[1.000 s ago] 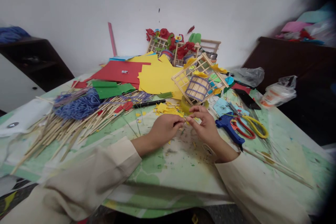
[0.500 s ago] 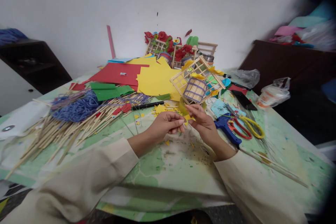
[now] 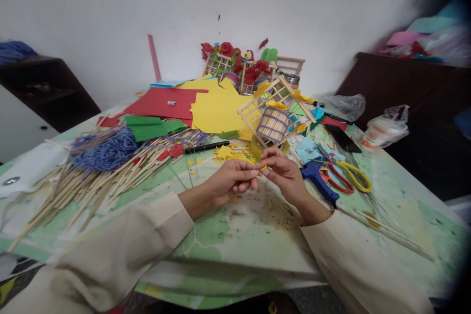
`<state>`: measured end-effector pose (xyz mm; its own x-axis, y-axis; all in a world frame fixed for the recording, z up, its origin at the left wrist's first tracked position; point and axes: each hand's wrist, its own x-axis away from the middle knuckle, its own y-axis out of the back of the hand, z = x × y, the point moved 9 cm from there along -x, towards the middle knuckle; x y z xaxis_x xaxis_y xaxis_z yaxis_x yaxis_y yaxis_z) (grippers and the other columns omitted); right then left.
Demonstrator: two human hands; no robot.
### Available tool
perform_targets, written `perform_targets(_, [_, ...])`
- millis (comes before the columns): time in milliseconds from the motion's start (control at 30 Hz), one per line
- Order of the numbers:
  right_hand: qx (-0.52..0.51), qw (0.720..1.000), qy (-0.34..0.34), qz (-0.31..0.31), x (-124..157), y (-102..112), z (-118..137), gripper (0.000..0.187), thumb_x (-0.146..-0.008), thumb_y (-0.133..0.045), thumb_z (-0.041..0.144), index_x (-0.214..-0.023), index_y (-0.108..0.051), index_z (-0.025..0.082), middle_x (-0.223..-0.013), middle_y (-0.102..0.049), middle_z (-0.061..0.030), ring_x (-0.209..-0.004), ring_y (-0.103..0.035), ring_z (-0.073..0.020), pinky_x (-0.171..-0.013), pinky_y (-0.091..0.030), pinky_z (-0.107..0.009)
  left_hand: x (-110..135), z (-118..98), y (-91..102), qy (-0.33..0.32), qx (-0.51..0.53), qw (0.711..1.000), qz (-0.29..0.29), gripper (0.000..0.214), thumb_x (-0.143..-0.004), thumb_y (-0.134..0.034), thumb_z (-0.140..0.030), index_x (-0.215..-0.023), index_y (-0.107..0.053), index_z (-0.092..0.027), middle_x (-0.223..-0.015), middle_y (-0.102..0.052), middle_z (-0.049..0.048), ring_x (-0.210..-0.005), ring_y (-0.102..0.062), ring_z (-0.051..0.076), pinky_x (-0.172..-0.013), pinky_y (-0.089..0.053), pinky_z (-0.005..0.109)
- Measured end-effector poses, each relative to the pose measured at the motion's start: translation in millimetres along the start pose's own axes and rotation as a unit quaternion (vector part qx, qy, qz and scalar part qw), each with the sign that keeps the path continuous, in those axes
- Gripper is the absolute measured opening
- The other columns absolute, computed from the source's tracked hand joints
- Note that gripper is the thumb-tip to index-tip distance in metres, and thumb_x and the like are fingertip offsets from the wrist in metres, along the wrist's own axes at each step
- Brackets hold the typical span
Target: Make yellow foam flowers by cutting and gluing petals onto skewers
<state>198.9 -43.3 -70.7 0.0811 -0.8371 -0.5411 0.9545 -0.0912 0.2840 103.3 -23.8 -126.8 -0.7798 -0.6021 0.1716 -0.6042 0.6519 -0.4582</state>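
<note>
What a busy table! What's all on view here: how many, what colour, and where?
Tablecloth: one, green and white, underneath
Paper scrap: one, yellow, centre, pinched
Large sheets: several, yellow, back centre
Red sheet: at least one, red, back left
Green pieces: several, green, left
Yarn: one tangle, purple-blue, left
Sticks: many, pale, left
Pen: one, black, centre
Stick frame: one, pale, tilted, right of centre
Flowers: several, red, back
Glue gun: one, blue, right
Scissors: at least one pair, red and yellow handles, right
Phone: one, black, right
Loose bits: uncounted, mostly yellow, centre
Left hand: one, bare, at scrap
Right hand: one, bare, at scrap
Sleeves: two, cream, front
</note>
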Motion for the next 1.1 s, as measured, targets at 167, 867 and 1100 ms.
perform_targets(167, [-0.006,0.999,-0.021,-0.028,0.5,2.8,-7.8,0.011,-0.078,-0.064,0.033,-0.08,-0.07,0.025,-0.085,-0.056,-0.0025,-0.084,-0.053,-0.0169,-0.078,-0.043,-0.034,-1.8,-4.7,3.5,-0.034,-0.01,0.999,-0.008,0.018,-0.073,-0.068,-0.026,-0.072,-0.059,-0.01,-0.057,-0.062,0.0003,-0.036,-0.036,-0.001,-0.035,-0.018,0.013])
perform_targets(867, [-0.073,0.986,-0.105,-0.11,4.7,4.5,-30.1,0.009,-0.065,-0.073,0.026,-0.065,-0.067,0.02,-0.076,-0.057,-0.0006,-0.073,-0.054,-0.0131,-0.069,-0.041,-0.027,-2.4,-12.1,18.8,-0.119,-0.103,0.982,-0.107,0.023,-0.07,-0.069,-0.032,-0.077,-0.059,-0.012,-0.061,-0.064,0.001,-0.042,-0.043,0.002,-0.04,-0.028,0.015])
perform_targets(1100, [-0.08,0.982,-0.126,-0.119,7.2,1.2,-30.2,0.008,-0.065,-0.071,0.025,-0.062,-0.067,0.019,-0.076,-0.055,-0.0007,-0.075,-0.052,-0.0137,-0.071,-0.04,-0.027,8.3,-29.2,17.6,-0.19,-0.264,0.932,-0.159,0.018,-0.074,-0.064,-0.03,-0.075,-0.061,-0.013,-0.063,-0.065,0.0014,-0.047,-0.049,0.006,-0.047,-0.039,0.019])
